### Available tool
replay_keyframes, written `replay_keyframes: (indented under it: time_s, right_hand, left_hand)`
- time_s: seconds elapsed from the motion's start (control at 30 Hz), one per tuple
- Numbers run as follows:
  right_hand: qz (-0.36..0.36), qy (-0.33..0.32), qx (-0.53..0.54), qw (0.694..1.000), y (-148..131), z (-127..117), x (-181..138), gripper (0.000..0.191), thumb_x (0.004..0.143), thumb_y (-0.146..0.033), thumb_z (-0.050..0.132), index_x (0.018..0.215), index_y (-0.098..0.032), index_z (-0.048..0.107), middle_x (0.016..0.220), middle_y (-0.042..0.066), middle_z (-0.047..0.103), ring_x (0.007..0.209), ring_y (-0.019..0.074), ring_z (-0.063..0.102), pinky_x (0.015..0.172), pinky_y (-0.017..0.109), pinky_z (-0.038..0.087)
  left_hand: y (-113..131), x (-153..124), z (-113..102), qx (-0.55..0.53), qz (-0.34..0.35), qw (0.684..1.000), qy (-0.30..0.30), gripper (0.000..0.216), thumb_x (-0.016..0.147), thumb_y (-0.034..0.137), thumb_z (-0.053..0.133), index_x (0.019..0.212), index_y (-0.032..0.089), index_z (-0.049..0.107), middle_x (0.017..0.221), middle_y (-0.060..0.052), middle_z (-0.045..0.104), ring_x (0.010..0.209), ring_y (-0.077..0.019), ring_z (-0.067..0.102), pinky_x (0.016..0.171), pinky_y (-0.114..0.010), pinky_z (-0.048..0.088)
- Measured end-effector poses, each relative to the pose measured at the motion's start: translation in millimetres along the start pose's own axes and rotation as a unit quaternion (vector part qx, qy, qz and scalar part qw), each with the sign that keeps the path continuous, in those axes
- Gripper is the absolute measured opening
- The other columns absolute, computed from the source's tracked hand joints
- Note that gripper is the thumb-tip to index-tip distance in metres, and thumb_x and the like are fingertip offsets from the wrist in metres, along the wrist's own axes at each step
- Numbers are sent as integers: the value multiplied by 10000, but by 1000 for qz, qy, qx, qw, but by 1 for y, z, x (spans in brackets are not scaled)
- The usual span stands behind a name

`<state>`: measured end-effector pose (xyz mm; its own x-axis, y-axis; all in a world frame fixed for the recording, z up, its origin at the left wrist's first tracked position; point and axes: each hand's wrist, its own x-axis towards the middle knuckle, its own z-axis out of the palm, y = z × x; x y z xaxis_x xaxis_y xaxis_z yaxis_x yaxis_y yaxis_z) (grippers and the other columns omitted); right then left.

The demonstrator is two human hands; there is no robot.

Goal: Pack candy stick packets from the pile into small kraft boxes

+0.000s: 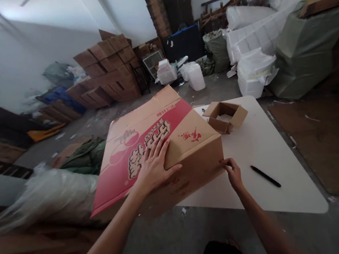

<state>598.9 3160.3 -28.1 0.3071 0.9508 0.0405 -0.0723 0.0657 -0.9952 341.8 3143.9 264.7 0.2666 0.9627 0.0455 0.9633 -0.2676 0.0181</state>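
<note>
I am pressing my left hand (pixel 155 163) flat, fingers spread, on the top of a large cardboard box (pixel 159 145) that is sitting across the near left part of a white table (pixel 274 145) and hanging out past its edge. The box top is carrying a red printed band with big white-and-black Chinese characters that I cannot read from this angle, plus what looks like "200" in a smaller line of print; a small red brush-style logo is showing on the plain brown part near the right corner. My right hand (pixel 233 172) is pinching at the lower right corner of the box with fingertips together, though I cannot tell whether anything is caught between them. A black pen (pixel 265 176) is lying on the table just to the right of that hand. Farther back on the table a small open cardboard box (pixel 225 115) is standing with its flaps up, well apart from my hands. Stacks of brown cartons (pixel 109 68) are leaning against the far wall.
</note>
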Motion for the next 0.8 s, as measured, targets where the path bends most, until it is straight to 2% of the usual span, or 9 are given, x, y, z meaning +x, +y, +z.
replay_keyframes:
  time_s: [0.17, 0.3, 0.43, 0.57, 0.7, 0.73, 0.8]
  right_hand:
    - [28, -9, -4, 1000, -12, -4, -9, 428, 777, -613, 647, 866, -194, 635, 856, 27, 628, 849, 212, 566, 826, 352, 422]
    - [34, 18, -52, 998, -22, 0, -10, 486, 746, -680, 660, 799, -198, 645, 832, 36, 655, 838, 224, 577, 837, 368, 422]
    - [42, 14, -67, 997, -27, 2, -10, 510, 729, -704, 666, 779, -197, 665, 812, 35, 670, 819, 221, 584, 796, 348, 408]
    - [35, 11, -47, 998, -26, 7, -8, 562, 688, -754, 667, 647, -197, 603, 723, 1, 578, 747, 191, 529, 734, 321, 384]
    - [25, 63, -41, 997, -24, 15, -10, 628, 712, -780, 626, 520, -232, 386, 559, -60, 383, 595, 138, 390, 632, 292, 326]
    - [11, 73, -57, 996, -24, 15, -11, 628, 736, -781, 602, 518, -235, 381, 547, -57, 387, 584, 139, 389, 625, 294, 320]
    - [-40, 50, -109, 992, -26, 12, -13, 589, 792, -759, 562, 559, -221, 500, 592, -13, 531, 629, 169, 482, 672, 313, 349]
  left_hand:
    - [2, -1, -1, 6, -10, 1000, 0, 962, 835, 755, 492, 1575, 199, 232, 1678, -144, 226, 1559, -329, 143, 1261, -580, 136]
    - [4, -1, -1, 2, -18, 1000, -3, 971, 822, 767, 497, 1572, 206, 242, 1676, -136, 237, 1558, -332, 148, 1261, -584, 134]
    - [4, -2, -1, -6, -20, 1000, -5, 960, 817, 766, 504, 1571, 229, 250, 1672, -123, 259, 1553, -336, 168, 1259, -595, 135]
    - [3, -3, -1, -2, -12, 1000, -4, 973, 819, 774, 490, 1577, 218, 237, 1679, -114, 241, 1556, -327, 160, 1266, -573, 129]
    - [2, -3, -1, 2, -13, 1000, -7, 993, 814, 784, 485, 1579, 206, 227, 1681, -122, 232, 1556, -325, 160, 1268, -571, 121]
    - [1, -3, -2, 4, -15, 1000, -8, 994, 814, 784, 485, 1577, 199, 231, 1681, -124, 229, 1557, -323, 155, 1270, -567, 117]
    - [0, -4, -3, 6, -17, 1000, -11, 992, 815, 778, 492, 1574, 191, 239, 1682, -125, 225, 1560, -317, 144, 1272, -562, 110]
